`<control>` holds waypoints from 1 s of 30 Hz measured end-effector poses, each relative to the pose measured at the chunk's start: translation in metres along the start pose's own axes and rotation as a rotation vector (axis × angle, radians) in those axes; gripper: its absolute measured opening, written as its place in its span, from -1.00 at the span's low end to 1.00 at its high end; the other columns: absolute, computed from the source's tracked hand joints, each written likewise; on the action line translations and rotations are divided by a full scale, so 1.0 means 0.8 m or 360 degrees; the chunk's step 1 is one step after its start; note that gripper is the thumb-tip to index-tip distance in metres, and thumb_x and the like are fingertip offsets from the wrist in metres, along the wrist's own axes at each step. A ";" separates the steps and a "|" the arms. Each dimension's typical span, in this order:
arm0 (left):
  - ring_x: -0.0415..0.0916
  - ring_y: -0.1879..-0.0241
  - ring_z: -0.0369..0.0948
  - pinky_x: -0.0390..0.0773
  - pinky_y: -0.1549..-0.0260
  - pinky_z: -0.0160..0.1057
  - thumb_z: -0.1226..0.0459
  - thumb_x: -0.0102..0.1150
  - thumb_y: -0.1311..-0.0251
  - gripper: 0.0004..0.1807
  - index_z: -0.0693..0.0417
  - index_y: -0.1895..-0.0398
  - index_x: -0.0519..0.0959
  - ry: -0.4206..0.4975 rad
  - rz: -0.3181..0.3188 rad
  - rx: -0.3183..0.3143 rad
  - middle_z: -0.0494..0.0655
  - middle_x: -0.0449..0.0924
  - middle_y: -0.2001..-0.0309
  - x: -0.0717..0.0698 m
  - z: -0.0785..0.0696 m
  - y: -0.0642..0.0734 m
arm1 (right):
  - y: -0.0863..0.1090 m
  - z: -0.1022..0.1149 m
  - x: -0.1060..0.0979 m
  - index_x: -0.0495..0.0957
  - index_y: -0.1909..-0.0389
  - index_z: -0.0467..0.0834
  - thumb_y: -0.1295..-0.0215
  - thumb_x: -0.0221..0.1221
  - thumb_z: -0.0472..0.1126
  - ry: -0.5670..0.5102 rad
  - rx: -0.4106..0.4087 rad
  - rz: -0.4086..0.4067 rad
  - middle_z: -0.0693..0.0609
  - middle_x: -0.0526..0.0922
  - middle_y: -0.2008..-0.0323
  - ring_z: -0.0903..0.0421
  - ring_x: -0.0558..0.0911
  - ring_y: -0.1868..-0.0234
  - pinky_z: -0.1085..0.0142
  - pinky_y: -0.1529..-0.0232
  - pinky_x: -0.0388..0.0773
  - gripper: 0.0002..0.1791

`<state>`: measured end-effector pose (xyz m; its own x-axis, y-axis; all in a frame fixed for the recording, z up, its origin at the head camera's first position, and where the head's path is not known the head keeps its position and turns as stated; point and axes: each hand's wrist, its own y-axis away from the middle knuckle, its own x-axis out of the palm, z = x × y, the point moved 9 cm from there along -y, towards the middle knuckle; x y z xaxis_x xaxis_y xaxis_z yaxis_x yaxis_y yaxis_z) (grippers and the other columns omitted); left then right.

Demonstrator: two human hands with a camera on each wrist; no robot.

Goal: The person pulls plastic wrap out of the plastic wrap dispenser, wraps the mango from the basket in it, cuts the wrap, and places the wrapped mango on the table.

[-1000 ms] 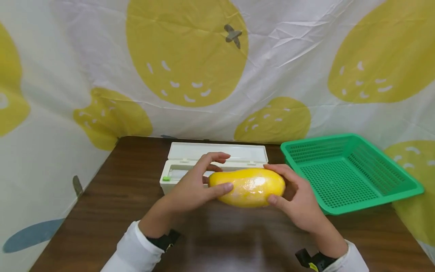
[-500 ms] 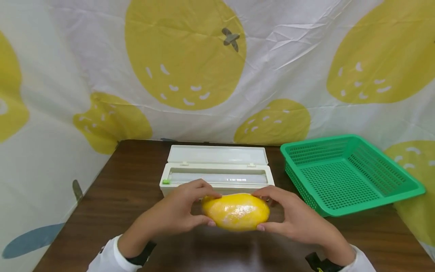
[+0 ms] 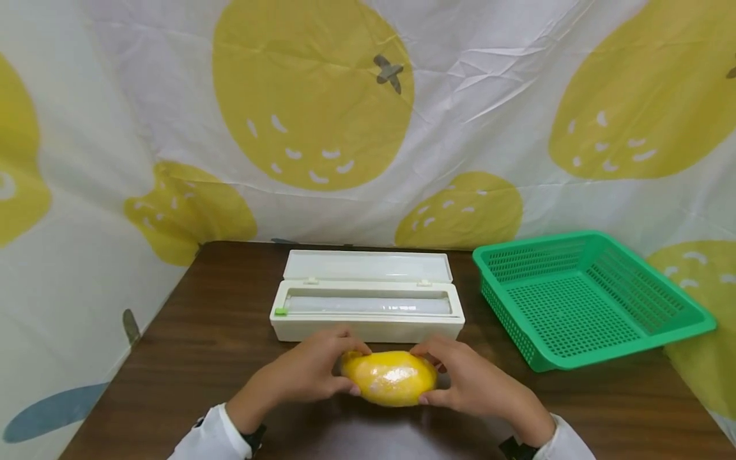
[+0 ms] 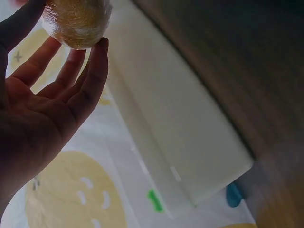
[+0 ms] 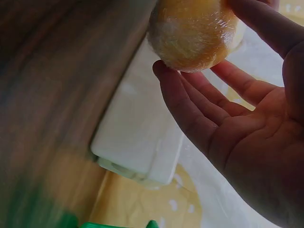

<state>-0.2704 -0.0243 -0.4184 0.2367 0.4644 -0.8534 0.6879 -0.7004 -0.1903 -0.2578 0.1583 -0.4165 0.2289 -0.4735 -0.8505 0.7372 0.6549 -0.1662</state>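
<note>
A yellow oblong fruit [image 3: 392, 378], glossy with clear film wrapped round it, lies sideways between my two hands near the front of the table. My left hand [image 3: 310, 369] grips its left end, thumb at the near side and fingers at the far side. On the opposite end my right hand [image 3: 473, 382] holds it the same way. Both wrist views show creased film over the fruit's ends. Whether the fruit touches the table cannot be made out. Just beyond the hands stands a white cling film dispenser [image 3: 368, 331], lid up, with a roll inside and a green slider [image 3: 280, 312] at its left.
A green plastic basket [image 3: 552, 354] with perforated walls stands at the right of the brown wooden table [image 3: 195, 345]. Behind and to the left hangs a white cloth [image 3: 345, 220] printed with yellow fruit.
Both hands have brought the fruit down and nearer to me, slightly leftward, from in front of the dispenser. The dispenser's roll and front, partly covered before, now show.
</note>
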 end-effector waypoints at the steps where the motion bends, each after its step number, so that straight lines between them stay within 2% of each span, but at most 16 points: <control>1: 0.47 0.13 -0.34 0.54 0.05 -0.32 0.07 0.55 -0.02 -0.45 -0.05 -0.10 0.64 -0.0003 0.0014 -0.0008 -0.28 0.53 0.09 0.003 0.003 0.000 | 0.000 -0.001 0.003 0.53 -0.14 -0.08 -0.06 0.50 -0.11 0.0010 0.0009 0.0009 0.14 0.62 -0.01 0.25 0.61 0.07 0.21 0.02 0.65 -0.39; 8: 0.45 0.18 -0.33 0.51 0.09 -0.34 0.06 0.54 -0.04 -0.45 -0.05 -0.12 0.64 0.0019 0.0066 -0.0067 -0.27 0.51 0.11 0.016 0.014 0.002 | -0.001 -0.005 0.012 0.54 -0.16 -0.10 -0.07 0.49 -0.06 0.0079 0.0053 0.0055 0.11 0.60 -0.03 0.23 0.60 0.06 0.22 0.01 0.64 -0.38; 23: 0.51 0.02 -0.27 0.56 -0.06 -0.19 0.10 0.55 -0.02 -0.45 -0.01 -0.12 0.63 0.0007 0.0104 -0.0114 -0.17 0.58 -0.01 0.022 0.020 0.007 | -0.002 -0.006 0.017 0.53 -0.19 -0.03 -0.12 0.46 0.01 0.0137 0.0063 0.0043 0.17 0.59 -0.05 0.26 0.55 0.05 0.26 -0.01 0.58 -0.39; 30: 0.52 0.02 -0.26 0.57 -0.06 -0.20 0.00 0.54 0.00 -0.40 -0.01 -0.11 0.62 -0.0003 0.0097 -0.0104 -0.18 0.59 -0.01 0.020 0.018 0.005 | -0.002 -0.009 0.018 0.53 -0.19 -0.04 -0.13 0.46 0.05 0.0131 0.0070 0.0057 0.16 0.59 -0.07 0.26 0.55 0.04 0.25 -0.03 0.58 -0.38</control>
<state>-0.2739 -0.0278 -0.4400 0.2784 0.4208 -0.8634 0.7157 -0.6903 -0.1057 -0.2603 0.1548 -0.4323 0.2040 -0.3991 -0.8939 0.7570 0.6433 -0.1144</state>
